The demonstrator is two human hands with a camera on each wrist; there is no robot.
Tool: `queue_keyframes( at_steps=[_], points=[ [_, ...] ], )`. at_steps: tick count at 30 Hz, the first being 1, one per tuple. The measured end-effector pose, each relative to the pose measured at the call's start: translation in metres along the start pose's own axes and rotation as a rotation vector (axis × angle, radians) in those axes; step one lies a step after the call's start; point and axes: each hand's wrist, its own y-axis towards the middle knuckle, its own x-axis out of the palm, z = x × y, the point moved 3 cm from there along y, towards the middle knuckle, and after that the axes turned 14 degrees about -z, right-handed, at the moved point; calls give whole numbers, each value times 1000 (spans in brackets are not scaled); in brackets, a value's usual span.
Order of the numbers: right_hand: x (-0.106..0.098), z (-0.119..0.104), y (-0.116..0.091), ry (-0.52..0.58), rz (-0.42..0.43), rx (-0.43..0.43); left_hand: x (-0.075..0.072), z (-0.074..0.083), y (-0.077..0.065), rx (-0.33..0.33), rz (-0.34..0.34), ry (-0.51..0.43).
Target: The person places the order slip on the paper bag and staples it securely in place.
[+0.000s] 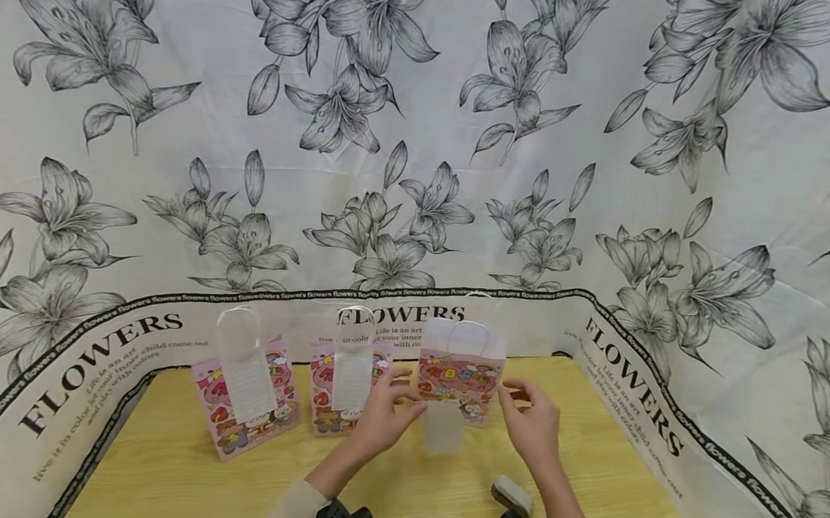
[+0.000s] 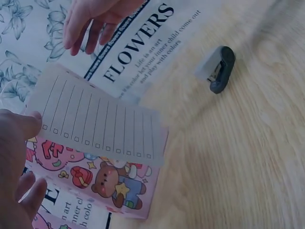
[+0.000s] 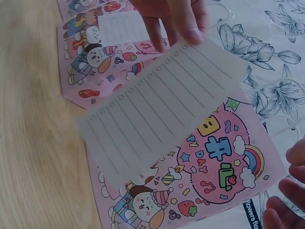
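Observation:
A pale checklist sheet with ruled lines and small boxes is pinched at one edge by my left hand, the thumb pressed on its face. In the right wrist view the sheet slants across the front of a pink cartoon gift bag. This bag stands upright at the back right of the table, its looped handle raised. My right hand is beside the bag's right edge, fingers loosely bent and apart from the sheet. In the left wrist view the right hand holds nothing.
Two similar pink bags, a left one and a middle one, stand to the left with white lined sheets on their fronts. A small stapler lies near my right wrist on the wooden table. Floral cloth encloses the back and sides.

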Motion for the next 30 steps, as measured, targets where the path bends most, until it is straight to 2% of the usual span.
queue_keyframes(
  at_steps=[4,7,10,13,16,19,22,26,30],
  points=[
    [2,6,7,58,10,67,0,6,13,-19,19,-9],
    [2,11,19,87,0,88,-3,9,30,-27,20,-39],
    [2,15,32,132,-14,89,-5,9,49,-44,4,-70],
    [2,19,39,182,-56,104,-2,6,60,-94,-26,-116],
    [6,22,40,209,-97,106,1,3,63,-139,-57,-161],
    [12,23,39,221,-106,91,1,0,64,-151,-75,-178],
    [16,22,39,205,-106,69,0,0,66,-122,-67,-182],
    [21,21,37,226,-117,37,0,7,68,-39,-74,-222],
    [26,19,31,304,-148,15,2,6,67,-31,-84,-240]
  ],
)
